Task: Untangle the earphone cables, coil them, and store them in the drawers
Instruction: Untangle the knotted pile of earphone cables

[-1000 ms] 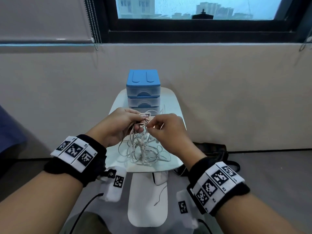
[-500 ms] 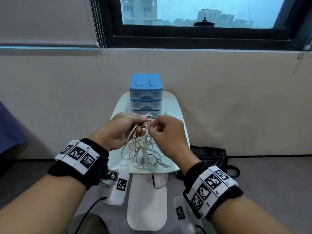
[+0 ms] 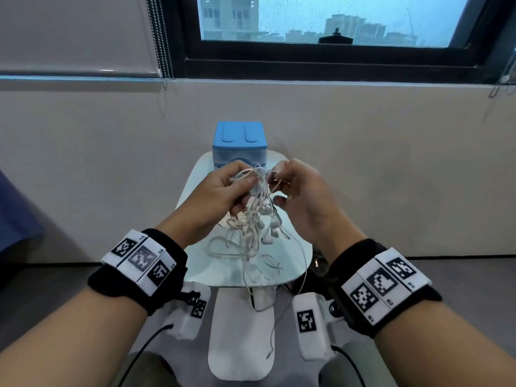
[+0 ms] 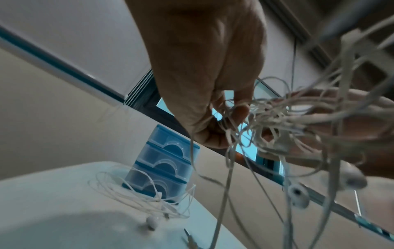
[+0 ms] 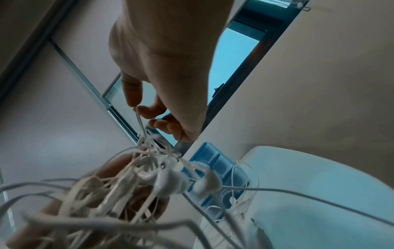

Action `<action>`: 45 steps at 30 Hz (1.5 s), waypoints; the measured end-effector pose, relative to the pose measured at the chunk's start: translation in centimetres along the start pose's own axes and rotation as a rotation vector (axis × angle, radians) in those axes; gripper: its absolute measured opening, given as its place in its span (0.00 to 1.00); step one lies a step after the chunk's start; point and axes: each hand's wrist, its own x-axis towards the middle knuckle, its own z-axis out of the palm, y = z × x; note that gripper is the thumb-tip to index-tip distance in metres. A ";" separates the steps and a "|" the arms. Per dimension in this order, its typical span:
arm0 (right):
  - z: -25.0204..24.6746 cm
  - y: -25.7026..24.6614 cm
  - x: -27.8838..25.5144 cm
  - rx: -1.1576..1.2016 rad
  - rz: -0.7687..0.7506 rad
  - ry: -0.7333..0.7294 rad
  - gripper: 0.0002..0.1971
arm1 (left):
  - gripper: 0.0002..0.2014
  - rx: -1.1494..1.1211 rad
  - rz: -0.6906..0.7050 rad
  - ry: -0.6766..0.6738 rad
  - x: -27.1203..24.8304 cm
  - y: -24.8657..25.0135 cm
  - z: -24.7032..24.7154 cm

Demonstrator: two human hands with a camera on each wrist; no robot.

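The wristbands (image 3: pixel 142 261) carry square coded markers with tiny characters, seemingly too small to read.

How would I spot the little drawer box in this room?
Look below the window to the small white table against the wall. At its far end, behind both hands, stands the drawer unit: a blue-topped stack of translucent drawers, the only box there.

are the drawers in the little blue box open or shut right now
Shut. In the left wrist view all three drawers of the blue drawer unit sit flush with its frame, none pulled out. The tangled earphone cables hang outside it, between both hands.
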 end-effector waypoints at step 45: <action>-1.4 -3.8 0.4 0.393 -0.016 -0.332 0.16 | 0.05 0.549 0.143 0.037 -0.8 -5.1 -2.2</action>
